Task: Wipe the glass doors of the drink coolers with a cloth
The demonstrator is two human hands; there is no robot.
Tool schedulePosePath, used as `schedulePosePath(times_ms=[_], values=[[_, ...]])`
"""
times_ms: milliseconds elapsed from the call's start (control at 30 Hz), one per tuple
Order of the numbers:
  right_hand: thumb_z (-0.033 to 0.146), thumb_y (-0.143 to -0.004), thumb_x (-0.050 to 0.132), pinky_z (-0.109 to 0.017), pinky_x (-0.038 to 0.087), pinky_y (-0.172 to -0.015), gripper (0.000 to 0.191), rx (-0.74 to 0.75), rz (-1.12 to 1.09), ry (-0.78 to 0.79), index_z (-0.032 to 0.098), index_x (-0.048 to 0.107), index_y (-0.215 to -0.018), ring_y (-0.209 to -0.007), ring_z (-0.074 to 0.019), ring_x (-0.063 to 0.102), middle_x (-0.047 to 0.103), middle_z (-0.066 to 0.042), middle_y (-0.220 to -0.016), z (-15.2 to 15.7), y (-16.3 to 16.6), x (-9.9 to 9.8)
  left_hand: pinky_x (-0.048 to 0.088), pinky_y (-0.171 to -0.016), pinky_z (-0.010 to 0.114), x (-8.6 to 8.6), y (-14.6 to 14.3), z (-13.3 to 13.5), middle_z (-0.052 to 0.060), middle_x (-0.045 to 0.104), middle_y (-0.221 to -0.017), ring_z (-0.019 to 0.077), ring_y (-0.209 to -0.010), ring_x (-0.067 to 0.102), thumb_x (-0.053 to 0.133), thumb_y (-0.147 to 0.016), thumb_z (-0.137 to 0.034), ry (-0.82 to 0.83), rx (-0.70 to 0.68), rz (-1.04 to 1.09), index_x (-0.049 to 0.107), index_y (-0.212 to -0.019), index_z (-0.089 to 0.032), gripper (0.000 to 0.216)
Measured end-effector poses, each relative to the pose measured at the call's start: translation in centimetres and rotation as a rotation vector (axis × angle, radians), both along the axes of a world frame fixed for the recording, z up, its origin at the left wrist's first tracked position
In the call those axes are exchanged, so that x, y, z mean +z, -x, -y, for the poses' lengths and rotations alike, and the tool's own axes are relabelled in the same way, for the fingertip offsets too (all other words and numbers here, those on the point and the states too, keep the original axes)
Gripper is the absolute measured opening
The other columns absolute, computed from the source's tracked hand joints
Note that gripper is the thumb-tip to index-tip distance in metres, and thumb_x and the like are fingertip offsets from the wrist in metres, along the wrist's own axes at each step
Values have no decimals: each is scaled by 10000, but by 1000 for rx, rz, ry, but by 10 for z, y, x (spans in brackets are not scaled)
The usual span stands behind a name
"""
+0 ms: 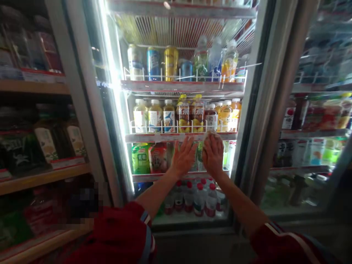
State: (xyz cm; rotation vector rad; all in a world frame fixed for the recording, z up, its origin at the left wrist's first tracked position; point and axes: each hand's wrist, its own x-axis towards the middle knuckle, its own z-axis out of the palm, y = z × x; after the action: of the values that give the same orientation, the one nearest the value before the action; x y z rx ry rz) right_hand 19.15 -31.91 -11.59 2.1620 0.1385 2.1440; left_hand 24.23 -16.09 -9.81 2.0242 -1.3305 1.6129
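Both arms reach forward to the glass door (192,220) of a lit drinks fridge. My left hand (183,157) lies against the glass with its fingers spread and nothing in it. Just to its right, my right hand (213,153) presses a pale crumpled cloth (211,134) to the door. The cloth shows above and beside the fingers; the rest of it is hidden under the hand. Behind the glass, level with my hands, are a shelf edge (156,137) and a green drink pack (141,158).
Bottles and cans fill the fridge shelves, with red-capped bottles (199,200) at the bottom. A metal door frame (271,91) separates it from another drinks section on the right. Wooden-edged shelves (35,88) with bottles stand on the left.
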Motion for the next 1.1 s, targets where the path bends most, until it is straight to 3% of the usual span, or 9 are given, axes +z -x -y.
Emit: schedulePosePath(times_ms=[133, 333, 433, 567, 667, 767, 933, 1100], values=[[224, -888, 427, -517, 283, -1104, 490, 19, -9, 18, 217, 414, -1377, -1401, -261, 221, 331, -90, -1487, 0, 2, -9, 86, -1144, 539, -11, 0, -21, 132, 393, -1444, 247, -1405, 209, 453, -862, -209, 8, 52, -24, 459, -1294, -168, 434], [271, -897, 366, -540, 275, -1074, 520, -73, 127, -266, 119, 391, -1393, -1378, -317, 258, 303, -174, -1482, 28, -1, -16, 92, -1147, 535, -30, -1, -61, 131, 357, -1466, 248, -1418, 162, 467, -846, -207, 23, 109, -71, 447, -1305, -158, 462], [270, -898, 368, -546, 266, -1081, 514, -59, 105, -249, 125, 389, -1391, -1386, -307, 230, 295, -168, -1486, -2, -8, -23, 125, -1147, 531, -41, -3, -84, 119, 354, -1470, 242, -1418, 160, 462, -844, -196, 33, 146, -125, 448, -1308, -168, 464], [241, -899, 381, -551, 269, -1087, 479, 5, 2, -112, 174, 421, -1371, -1406, -273, 180, 366, -125, -1458, -71, -23, -32, 181, -1134, 533, -51, -3, -116, 123, 347, -1473, 246, -1408, 201, 453, -843, -172, 48, 241, -203, 401, -1353, -173, 512], [223, -889, 398, -533, 261, -1094, 467, 63, -96, 2, 209, 457, -1352, -1408, -263, 183, 417, -93, -1431, -106, -32, -33, 226, -1117, 535, -52, -3, -137, 134, 331, -1479, 255, -1402, 222, 461, -836, -175, 28, 296, -248, 405, -1349, -164, 516], [237, -878, 413, -530, 253, -1093, 479, 96, -108, 49, 209, 461, -1353, -1394, -274, 224, 424, -88, -1428, -113, -39, -25, 236, -1114, 534, -50, -6, -157, 138, 302, -1491, 270, -1407, 197, 473, -821, -168, 63, 346, -289, 412, -1342, -150, 525], [260, -874, 425, -559, 248, -1087, 505, 35, -31, -36, 173, 437, -1371, -1388, -310, 230, 360, -110, -1465, -114, -49, -5, 236, -1113, 543, -51, -11, -181, 149, 310, -1486, 271, -1409, 191, 459, -824, -157, 110, 342, -362, 390, -1351, -138, 532], [205, -873, 412, -554, 227, -1106, 511, 102, -159, 116, 184, 417, -1384, -1416, -289, 154, 372, -90, -1461, -161, -58, -8, 222, -1120, 537, -56, -7, -192, 155, 284, -1496, 260, -1412, 184, 438, -841, -152, 110, 325, -460, 362, -1364, -118, 530]])
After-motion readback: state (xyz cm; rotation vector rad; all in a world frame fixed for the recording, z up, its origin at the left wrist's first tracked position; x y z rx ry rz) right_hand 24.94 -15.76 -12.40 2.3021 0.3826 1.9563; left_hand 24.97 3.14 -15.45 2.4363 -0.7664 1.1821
